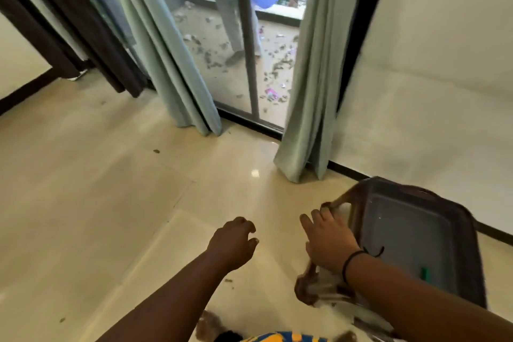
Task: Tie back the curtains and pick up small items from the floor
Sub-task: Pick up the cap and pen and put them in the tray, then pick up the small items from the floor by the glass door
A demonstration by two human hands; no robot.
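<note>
Pale tiled floor point(91, 203) fills my view below a glass door. My right hand point(329, 241) rests on the rim of the dark tray point(410, 230), fingers spread, gripping nothing I can make out. My left hand point(234, 241) hovers left of the tray, loosely curled and empty. Beyond the tray both green curtains point(311, 86) hang untied; a speck of litter point(228, 280) lies near its left side.
</note>
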